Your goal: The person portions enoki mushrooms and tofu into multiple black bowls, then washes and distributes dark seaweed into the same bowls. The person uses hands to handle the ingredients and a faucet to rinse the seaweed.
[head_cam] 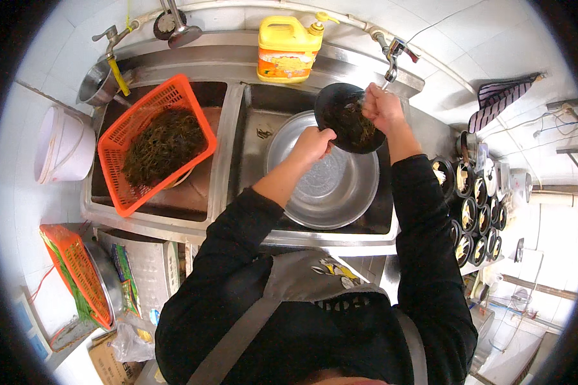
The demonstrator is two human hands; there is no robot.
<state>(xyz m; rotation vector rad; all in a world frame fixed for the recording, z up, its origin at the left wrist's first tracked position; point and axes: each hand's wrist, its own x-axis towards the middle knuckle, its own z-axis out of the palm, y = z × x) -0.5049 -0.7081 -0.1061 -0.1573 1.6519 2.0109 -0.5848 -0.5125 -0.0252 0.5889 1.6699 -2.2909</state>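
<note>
My left hand (314,147) grips the near-left rim of a black bowl (330,113), thumb over the edge. Inside the bowl lie dark, stringy strands (354,118) that look like seaweed. At the bowl's far right side, just below the chrome tap (392,67), my right hand (381,107) has its fingers curled; whether they pinch anything is hidden. The bowl is tilted above a wide metal basin (325,192), which stands in the right sink (253,183). In the left sink, an orange plastic basket (203,122) holds a heap of similar dark green-brown strands (166,144).
A yellow pump jug (289,57) stands on the sink's back ledge. On the left are a brass tap (111,43), a metal pot (96,86) and a white bucket (62,144). To my right, several black bowls (468,214) with pale food crowd a surface. A striped cloth (498,101) hangs on the wall.
</note>
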